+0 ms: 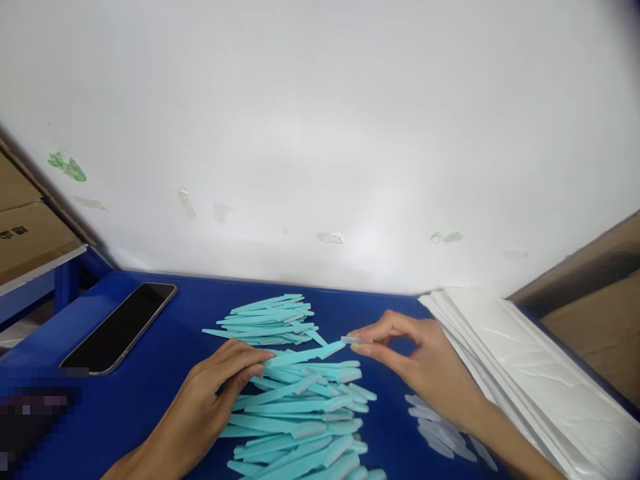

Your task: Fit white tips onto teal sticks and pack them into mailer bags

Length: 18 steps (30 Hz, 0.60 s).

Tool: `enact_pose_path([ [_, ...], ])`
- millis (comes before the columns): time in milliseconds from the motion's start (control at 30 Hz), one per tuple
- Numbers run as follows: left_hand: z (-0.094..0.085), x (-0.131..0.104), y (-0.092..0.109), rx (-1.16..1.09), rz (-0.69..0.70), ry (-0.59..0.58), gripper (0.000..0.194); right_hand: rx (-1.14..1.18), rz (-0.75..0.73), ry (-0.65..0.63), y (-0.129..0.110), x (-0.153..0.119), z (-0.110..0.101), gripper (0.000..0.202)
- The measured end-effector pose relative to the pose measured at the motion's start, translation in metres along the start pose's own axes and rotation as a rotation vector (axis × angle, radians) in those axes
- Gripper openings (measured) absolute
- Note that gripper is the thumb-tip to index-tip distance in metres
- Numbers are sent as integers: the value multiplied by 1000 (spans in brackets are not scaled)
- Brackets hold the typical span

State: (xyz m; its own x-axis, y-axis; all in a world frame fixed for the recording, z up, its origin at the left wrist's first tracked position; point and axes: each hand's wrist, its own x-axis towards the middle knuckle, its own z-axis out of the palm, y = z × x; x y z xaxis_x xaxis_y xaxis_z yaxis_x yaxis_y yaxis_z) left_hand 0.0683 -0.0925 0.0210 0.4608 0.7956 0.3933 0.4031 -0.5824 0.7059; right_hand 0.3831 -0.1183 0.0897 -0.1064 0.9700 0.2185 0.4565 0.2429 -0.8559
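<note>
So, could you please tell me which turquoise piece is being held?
The turquoise piece over the nearer pile: it alone has one end gripped by the left hand and the other at the small translucent piece pinched by the right hand.

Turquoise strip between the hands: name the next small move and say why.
Probably line the translucent piece up with the turquoise strip, the left hand holding still: the right hand pinches that piece right at the strip's end, and the two look slightly angled. Whether it is going on or off, I cannot tell.
</note>
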Motion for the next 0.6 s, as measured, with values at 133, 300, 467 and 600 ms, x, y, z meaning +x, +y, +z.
enact_pose_path([
  [133, -1, 2, 1, -56, -125, 4, 23, 51, 23, -45, 2, -1, -2, 13],
  [300, -1, 5, 6, -69, -243, 32, 24, 84, 16, -124, 3, -3, -8, 14],
  [467, -2, 8, 12, -122, -296, 94, 25, 115, -17, -185, 3, -2, -9, 12],
  [600, -4, 10, 14, -129, -315, 75, 28, 113, -77, -178, 4, -5, -5, 13],
])
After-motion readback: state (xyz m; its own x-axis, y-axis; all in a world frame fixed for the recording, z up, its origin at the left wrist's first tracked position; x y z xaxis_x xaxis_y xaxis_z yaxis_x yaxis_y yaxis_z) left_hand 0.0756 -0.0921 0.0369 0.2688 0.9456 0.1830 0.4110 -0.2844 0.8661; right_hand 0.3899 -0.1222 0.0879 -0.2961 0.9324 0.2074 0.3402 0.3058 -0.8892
